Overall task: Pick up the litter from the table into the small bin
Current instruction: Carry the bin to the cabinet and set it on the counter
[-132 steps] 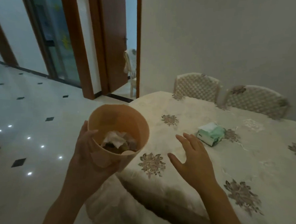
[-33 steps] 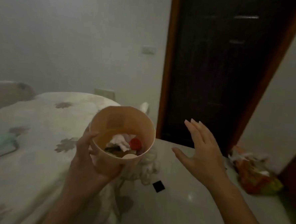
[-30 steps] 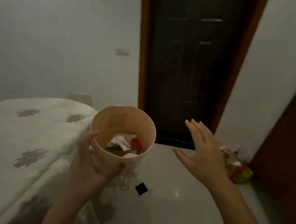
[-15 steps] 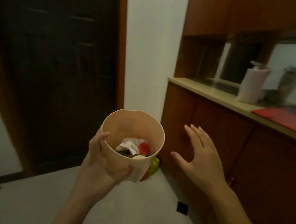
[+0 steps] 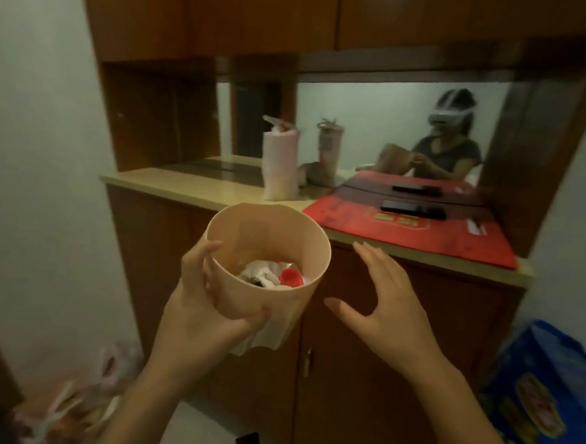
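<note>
The left hand [image 5: 207, 306] grips the small bin [image 5: 266, 265] by its wall, upright at chest height before a wooden cabinet [image 5: 361, 380]; crumpled paper [image 5: 259, 274] and a red cap [image 5: 290, 278] lie inside. The right hand [image 5: 382, 306] hovers just beside it, fingers spread and empty. The collecting step appears finished; the next move probably calls for setting the bin down level on the counter [image 5: 197, 190].

One small bin [image 5: 265, 261] in left hand [image 5: 204, 305] grip; inside it one red cap [image 5: 290, 277], one white crumpled tissue [image 5: 259, 271]. Right of grip: one open right hand [image 5: 386, 306]. Above grip: one red mat [image 5: 418, 229], two dark remotes [image 5: 412, 208].
</note>
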`<state>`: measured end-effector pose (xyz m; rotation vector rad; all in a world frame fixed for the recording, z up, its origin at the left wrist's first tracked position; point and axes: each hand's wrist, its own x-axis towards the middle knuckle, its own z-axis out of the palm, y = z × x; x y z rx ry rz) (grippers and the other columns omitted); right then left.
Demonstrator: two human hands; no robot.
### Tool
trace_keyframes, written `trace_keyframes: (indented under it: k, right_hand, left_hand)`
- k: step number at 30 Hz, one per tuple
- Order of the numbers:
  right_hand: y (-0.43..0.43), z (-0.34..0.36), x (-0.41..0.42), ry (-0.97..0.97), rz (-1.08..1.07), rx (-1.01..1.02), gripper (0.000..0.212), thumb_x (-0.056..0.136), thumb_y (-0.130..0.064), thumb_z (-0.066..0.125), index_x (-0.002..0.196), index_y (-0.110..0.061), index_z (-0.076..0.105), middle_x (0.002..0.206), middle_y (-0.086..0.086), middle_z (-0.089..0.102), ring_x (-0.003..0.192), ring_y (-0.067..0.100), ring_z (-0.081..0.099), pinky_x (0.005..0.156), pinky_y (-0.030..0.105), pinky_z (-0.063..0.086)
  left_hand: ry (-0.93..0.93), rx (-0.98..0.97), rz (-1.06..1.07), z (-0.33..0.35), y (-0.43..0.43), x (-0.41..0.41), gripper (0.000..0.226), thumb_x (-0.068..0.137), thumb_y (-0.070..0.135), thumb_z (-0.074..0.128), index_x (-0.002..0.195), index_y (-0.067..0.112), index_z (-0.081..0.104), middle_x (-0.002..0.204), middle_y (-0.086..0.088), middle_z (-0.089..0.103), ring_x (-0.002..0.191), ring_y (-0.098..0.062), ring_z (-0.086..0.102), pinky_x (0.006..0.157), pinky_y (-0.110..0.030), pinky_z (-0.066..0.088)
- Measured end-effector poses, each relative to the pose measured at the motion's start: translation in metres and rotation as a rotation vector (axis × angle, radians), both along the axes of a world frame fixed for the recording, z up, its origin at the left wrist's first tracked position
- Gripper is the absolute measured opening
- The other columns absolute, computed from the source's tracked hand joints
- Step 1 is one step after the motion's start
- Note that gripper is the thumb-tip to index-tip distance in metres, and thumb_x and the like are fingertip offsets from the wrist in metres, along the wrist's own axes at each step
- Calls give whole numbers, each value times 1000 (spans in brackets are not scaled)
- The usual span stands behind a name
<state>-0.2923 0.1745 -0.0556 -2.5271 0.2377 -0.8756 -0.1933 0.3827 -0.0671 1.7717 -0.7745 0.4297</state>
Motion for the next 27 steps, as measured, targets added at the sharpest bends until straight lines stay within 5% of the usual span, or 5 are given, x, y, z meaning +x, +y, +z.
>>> trace_keyframes:
  k: [5, 11, 15, 22, 27]
  right_hand:
    - [-54, 21, 4, -6, -67, 91, 89, 69, -51, 69, 138, -38, 14, 151, -13, 20, 137, 6, 15, 111, 37, 23]
    - [-140, 46, 27, -105, -51, 199, 90, 62, -57, 71, 135, -38, 22, 143, -10, 37, 128, 10, 37, 103, 46, 39]
    - [-206, 63, 54, -131, 34, 282, 89, 66, -43, 75, 137, -35, 21, 133, -12, 46, 111, -3, 46, 93, 19, 45]
    - [-293, 65, 97, -120, 126, 347, 80, 65, -46, 73, 132, -30, 33, 128, -4, 54, 110, 11, 54, 92, 36, 49]
    - [-327, 48, 122, -87, 132, 363, 74, 72, -35, 71, 133, -28, 31, 133, 2, 51, 118, 16, 49, 96, 38, 46]
  left_hand:
    - [-99, -4, -191, 28, -96, 29, 99, 54, 30, 87, 114, 62, 15, 127, 10, 34, 114, -18, 48, 77, -28, 51]
    - [-130, -33, -210, 61, -207, 48, 95, 52, 41, 77, 126, 46, 17, 131, 5, 32, 116, -20, 44, 83, -44, 54]
    - [-114, -88, -154, 75, -273, 62, 99, 55, 41, 78, 131, 42, 14, 140, -1, 32, 118, -19, 42, 87, -45, 52]
    - [98, -62, -115, 74, -358, 92, 113, 58, 37, 83, 141, 32, 6, 143, -1, 34, 124, -18, 39, 88, -31, 44]
    - [106, -14, -47, 66, -382, 106, 103, 58, 42, 81, 140, 31, 20, 143, 1, 32, 125, -18, 38, 97, -46, 45]
